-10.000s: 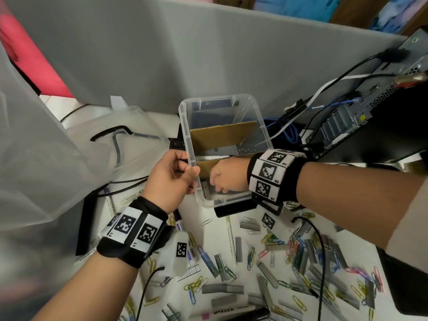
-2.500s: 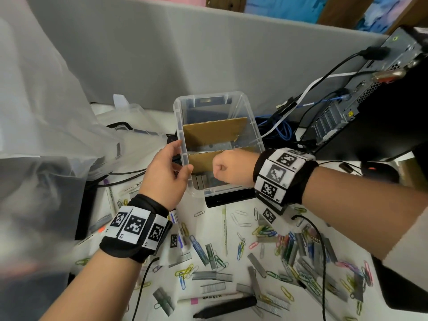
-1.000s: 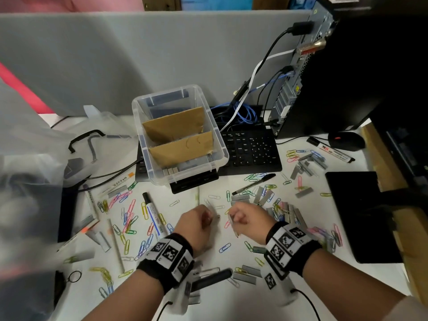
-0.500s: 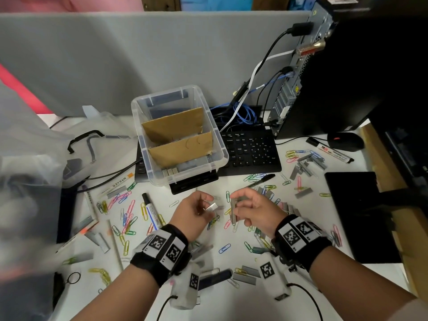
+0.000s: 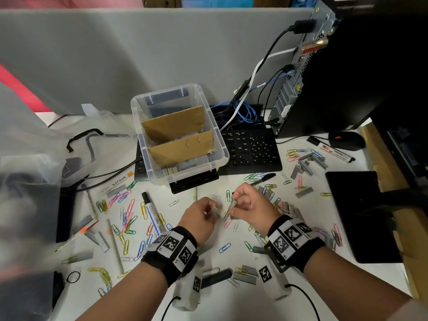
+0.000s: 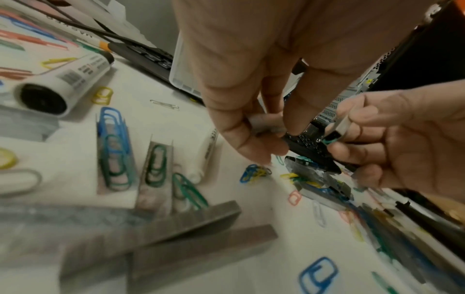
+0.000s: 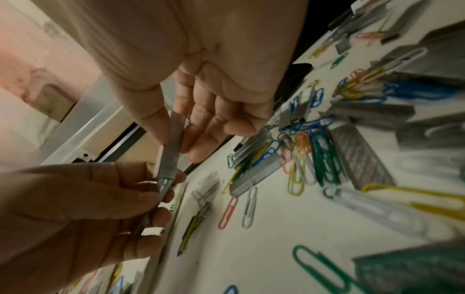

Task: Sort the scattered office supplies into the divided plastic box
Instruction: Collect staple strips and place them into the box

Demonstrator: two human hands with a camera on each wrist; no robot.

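Hands meet low in the centre of the head view: the right hand [image 5: 249, 205] pinches a long staple strip [image 5: 231, 208] with a paper clip caught on its lower end, and the left hand [image 5: 199, 216] pinches a shorter staple strip [image 5: 214, 208] beside it. Around them, paper clips [image 5: 126, 218] and loose staple strips [image 5: 306, 164] litter the desk [image 5: 208, 304], too many to count; three white markers show, one [image 5: 154, 214] left of the hands. Further up, the divided plastic box [image 5: 179, 133] sits on the keyboard [image 5: 251, 150]; two cardboard dividers [image 5: 183, 149] make three compartments. Only the nearest holds staple strips, so sorting looks barely begun.
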